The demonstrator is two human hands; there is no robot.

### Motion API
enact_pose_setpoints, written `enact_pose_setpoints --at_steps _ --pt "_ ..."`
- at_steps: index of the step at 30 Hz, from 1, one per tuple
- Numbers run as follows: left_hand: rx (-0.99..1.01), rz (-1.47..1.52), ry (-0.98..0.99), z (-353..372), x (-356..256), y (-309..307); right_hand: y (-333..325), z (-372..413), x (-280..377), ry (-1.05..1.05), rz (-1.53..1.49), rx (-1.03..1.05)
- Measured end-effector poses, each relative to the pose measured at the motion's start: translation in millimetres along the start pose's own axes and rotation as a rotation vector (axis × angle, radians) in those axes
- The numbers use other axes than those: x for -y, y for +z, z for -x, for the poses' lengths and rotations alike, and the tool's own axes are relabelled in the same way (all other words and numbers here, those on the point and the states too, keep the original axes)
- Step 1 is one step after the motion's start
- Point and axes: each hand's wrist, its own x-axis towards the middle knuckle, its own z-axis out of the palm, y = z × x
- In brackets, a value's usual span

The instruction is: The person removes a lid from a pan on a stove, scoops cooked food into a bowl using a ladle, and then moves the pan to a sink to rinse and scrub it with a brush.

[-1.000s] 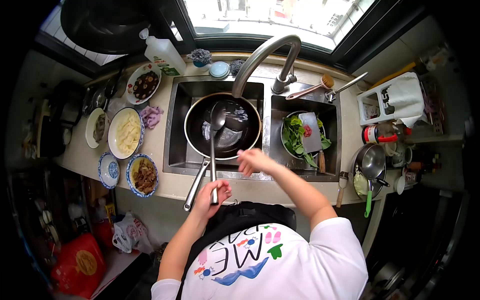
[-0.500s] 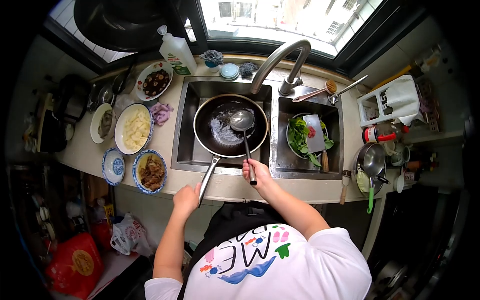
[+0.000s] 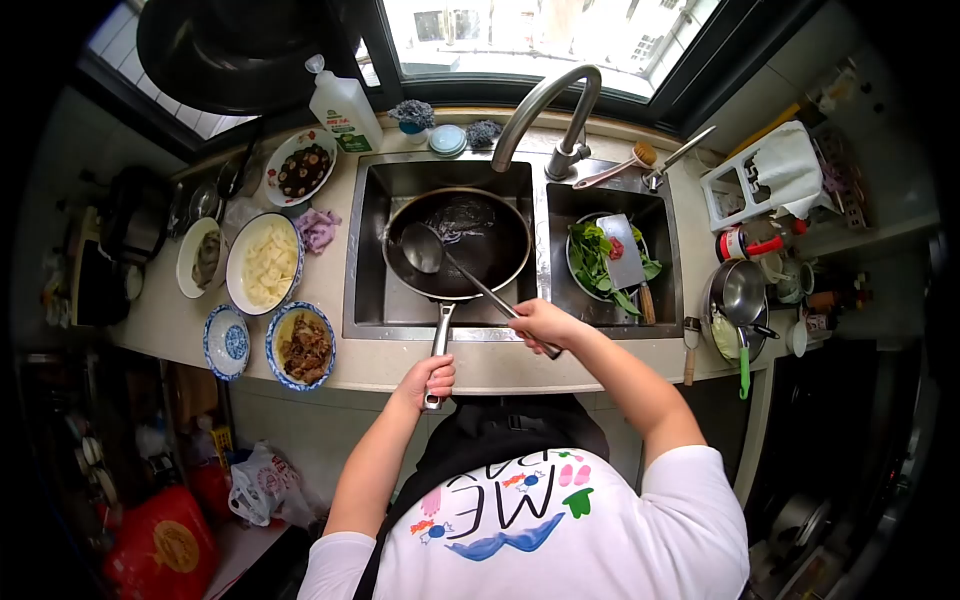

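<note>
Sink: we see a double-basin stainless steel sink (image 3: 362,300) set in a pale counter (image 3: 340,365), and we place everything else by it.
Pan: the round black frying pan (image 3: 490,255) with a long metal handle sits in the sink's left basin, its handle reaching out over the sink's near rim.
Faucet: the curved steel faucet (image 3: 540,100) rises from the sink's far rim.
Bowl: a metal bowl (image 3: 590,265) of green leaves lies in the sink's right basin, with a broad steel cleaver (image 3: 625,262) laid across it.
Plate: a white plate (image 3: 265,262) of pale slices stands just left of the sink.
Ladle: the long-handled steel ladle (image 3: 422,248) has its cup inside the pan, and its handle slants toward the sink's near rim.
Right hand: our right hand (image 3: 535,322) is closed around the ladle's handle, over the sink's near rim.
Left hand: our left hand (image 3: 430,378) is wrapped tight round the pan's handle end, just in front of the sink.
</note>
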Motion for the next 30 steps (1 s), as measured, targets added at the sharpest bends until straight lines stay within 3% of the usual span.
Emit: enact_pose_setpoints --at_steps 2,8,15,22,26,30 --pt "-0.057 -0.025 -0.014 2 -4 17 -9 41 6 -0.012 0.197 0.034" --pt "-0.481 -0.403 0.118 28 1 104 -34 128 15 0.023 0.581 0.011" --pt "-0.877 -0.929 0.221 63 40 155 -62 131 -44 -0.311 0.861 -0.201" --pt "-1.22 -1.364 0.337 65 94 157 -57 108 -75 -0.44 0.825 -0.352" --pt "-1.278 -1.468 0.369 55 113 124 -38 101 -83 -0.451 0.789 -0.425" --pt "-1.196 -1.652 0.544 57 119 91 -13 100 -92 -0.506 0.753 -0.52"
